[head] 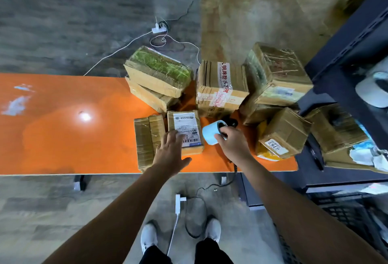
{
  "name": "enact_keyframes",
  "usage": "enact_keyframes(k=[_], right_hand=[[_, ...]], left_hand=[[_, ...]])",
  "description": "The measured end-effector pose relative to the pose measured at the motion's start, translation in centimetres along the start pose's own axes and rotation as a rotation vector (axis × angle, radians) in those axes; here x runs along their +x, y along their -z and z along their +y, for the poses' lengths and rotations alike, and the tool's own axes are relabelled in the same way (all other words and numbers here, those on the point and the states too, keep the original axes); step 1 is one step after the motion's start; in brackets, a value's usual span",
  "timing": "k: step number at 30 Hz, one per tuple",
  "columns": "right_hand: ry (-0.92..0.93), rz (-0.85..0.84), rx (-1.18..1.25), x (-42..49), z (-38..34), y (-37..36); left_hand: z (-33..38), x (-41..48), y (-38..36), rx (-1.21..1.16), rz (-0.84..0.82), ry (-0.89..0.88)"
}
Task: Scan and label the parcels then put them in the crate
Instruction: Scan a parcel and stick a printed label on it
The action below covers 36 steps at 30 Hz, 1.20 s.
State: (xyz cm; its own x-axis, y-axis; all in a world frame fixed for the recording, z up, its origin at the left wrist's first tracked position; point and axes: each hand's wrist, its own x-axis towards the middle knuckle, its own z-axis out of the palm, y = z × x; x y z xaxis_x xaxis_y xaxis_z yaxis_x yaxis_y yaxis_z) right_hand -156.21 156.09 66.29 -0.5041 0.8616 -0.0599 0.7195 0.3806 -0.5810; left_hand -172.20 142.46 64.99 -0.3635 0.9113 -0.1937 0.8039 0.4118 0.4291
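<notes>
While the left grip point(170, 152) lies flat on the labelled parcel point(185, 131), fingers straight and spread, the right grip point(233, 144) is clamped round the near end of the blue roll point(212, 132). The parcel sits flat on the orange surface point(73, 137) near the front edge. Label is up, barcode end under the fingertips. Roll is on its side just right of the parcel; can't tell if it touches the surface. Flat parcel point(147, 139) lies close along the labelled one's left side. Black device point(232, 122) behind the roll, mostly hidden. More boxes at back and right: stack of two point(157, 74), taped box point(220, 87), small box point(281, 135) with a white tag. Dark crate point(340, 211) sits low at right, below surface level.
</notes>
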Motion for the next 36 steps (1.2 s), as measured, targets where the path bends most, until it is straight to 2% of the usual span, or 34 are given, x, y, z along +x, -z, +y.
enact_keyframes(k=[8, 10, 11, 13, 16, 18, 24, 28, 31, 36], right_hand=[[0.047, 0.026, 0.199, -0.9, -2.9, 1.8], [0.038, 0.003, 0.220, -1.0, -3.6, 1.6], [0.032, -0.011, 0.239, -1.1, -3.8, 1.5], [0.016, -0.064, 0.301, -1.2, -4.1, 1.2], [0.003, -0.161, 0.337, -1.5, -4.4, 0.4], [0.009, -0.215, 0.339, -1.6, -4.6, 0.0], [0.051, -0.280, 0.314, -1.6, -5.0, -0.6], [-0.042, -0.314, 0.506, -1.4, -5.5, -0.7], [-0.165, -0.301, 0.663, -1.1, -6.1, -1.1], [-0.158, -0.258, 0.604, -1.1, -6.1, -2.1]], left_hand=[[-0.6, -0.2, 1.1, -0.090, -0.054, 0.013], [-0.8, 0.0, 1.4, -0.161, -0.022, 0.027], [-0.8, 0.1, 1.7, -0.248, 0.014, 0.050], [-0.5, 0.2, 2.8, -0.577, 0.058, 0.170], [0.1, 0.9, 4.6, -1.103, 0.002, 0.428], [0.0, 1.0, 5.1, -1.218, -0.030, 0.477], [-0.7, 0.6, 4.9, -1.278, 0.029, 0.467], [-1.2, 0.5, 4.7, -1.249, 0.082, 0.418], [-1.4, 0.3, 4.5, -1.138, 0.111, 0.367], [-2.0, 0.0, 3.8, -1.034, 0.150, 0.290]])
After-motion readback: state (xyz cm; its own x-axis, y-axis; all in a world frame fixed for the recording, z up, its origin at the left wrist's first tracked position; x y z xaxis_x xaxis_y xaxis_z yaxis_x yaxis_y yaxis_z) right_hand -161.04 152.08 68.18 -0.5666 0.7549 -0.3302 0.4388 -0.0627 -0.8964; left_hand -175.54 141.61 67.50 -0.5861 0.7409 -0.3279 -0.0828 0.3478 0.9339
